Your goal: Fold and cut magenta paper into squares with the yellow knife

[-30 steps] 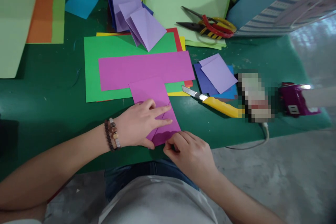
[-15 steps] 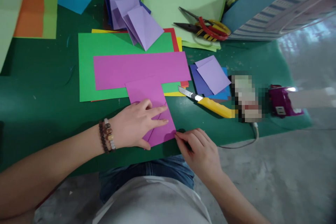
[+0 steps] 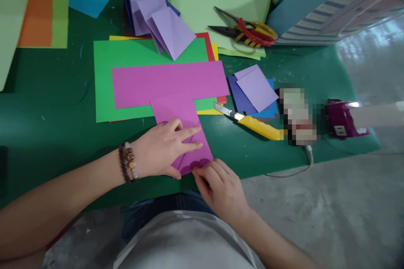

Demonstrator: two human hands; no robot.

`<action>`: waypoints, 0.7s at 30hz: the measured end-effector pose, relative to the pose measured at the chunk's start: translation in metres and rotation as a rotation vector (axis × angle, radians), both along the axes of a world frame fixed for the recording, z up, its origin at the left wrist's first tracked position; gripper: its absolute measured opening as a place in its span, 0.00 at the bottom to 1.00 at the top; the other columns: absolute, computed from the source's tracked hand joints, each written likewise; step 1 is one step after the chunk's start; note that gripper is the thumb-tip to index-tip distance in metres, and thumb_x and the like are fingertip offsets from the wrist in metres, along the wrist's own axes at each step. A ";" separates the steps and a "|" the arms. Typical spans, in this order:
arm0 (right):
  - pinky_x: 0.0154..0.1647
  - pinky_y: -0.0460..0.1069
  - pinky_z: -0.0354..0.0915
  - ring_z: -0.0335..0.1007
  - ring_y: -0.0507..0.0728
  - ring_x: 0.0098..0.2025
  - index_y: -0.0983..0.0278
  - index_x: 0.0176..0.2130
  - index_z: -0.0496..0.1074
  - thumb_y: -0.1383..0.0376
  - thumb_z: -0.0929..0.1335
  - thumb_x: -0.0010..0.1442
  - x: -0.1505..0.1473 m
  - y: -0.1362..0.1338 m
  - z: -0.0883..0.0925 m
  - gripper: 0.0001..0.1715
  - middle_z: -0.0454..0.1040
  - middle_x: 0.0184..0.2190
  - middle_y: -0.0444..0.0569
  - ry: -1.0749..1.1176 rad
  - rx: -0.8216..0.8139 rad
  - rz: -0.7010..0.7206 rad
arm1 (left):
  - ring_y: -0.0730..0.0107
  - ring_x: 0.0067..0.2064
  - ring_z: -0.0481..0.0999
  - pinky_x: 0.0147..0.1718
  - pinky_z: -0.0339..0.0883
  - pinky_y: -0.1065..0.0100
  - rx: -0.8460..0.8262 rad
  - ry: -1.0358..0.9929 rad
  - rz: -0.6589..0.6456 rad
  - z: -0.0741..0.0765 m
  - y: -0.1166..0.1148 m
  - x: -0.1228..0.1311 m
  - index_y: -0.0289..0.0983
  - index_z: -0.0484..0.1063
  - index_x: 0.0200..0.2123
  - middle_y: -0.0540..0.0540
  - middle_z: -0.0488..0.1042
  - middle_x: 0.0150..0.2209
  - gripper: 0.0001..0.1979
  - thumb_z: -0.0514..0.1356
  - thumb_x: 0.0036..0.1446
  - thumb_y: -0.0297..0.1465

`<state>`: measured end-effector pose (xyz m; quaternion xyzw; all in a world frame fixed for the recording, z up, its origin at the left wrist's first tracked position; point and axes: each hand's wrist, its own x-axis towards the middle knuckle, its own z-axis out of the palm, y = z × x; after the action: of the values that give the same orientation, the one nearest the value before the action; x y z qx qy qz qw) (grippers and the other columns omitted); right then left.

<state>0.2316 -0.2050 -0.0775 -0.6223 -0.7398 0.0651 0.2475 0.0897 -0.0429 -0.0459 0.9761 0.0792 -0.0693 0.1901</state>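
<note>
A folded magenta paper piece (image 3: 184, 115) lies at the near edge of the green table (image 3: 57, 113). My left hand (image 3: 164, 147) lies flat on it with fingers stretched out, a bead bracelet on the wrist. My right hand (image 3: 217, 187) has its fingers curled and pressed along the paper's near folded edge. A larger magenta sheet (image 3: 170, 82) lies just beyond, on a green sheet (image 3: 126, 52).
A yellow utility knife (image 3: 252, 124) with its blade out lies right of the paper. Behind it are purple and blue squares (image 3: 255, 90), scissors (image 3: 249, 31) on pale green paper, folded lilac pieces (image 3: 160, 17), and a purple glue gun (image 3: 342, 119) at the right.
My right hand slid out to the paper's right corner, then came back left along the near folded edge. My left hand stayed flat on the paper.
</note>
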 end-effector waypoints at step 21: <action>0.36 0.51 0.64 0.66 0.54 0.33 0.61 0.34 0.69 0.72 0.69 0.59 0.036 -0.008 -0.004 0.06 0.71 0.29 0.46 0.032 0.034 -0.204 | 0.54 0.51 0.62 0.50 0.63 0.57 -0.017 0.024 0.001 0.002 0.002 0.000 0.46 0.64 0.62 0.47 0.56 0.67 0.42 0.70 0.45 0.50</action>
<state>0.2674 -0.2129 -0.0820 -0.6889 -0.6696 0.0368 0.2751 0.0894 -0.0413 -0.0435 0.9735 0.0815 -0.0815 0.1974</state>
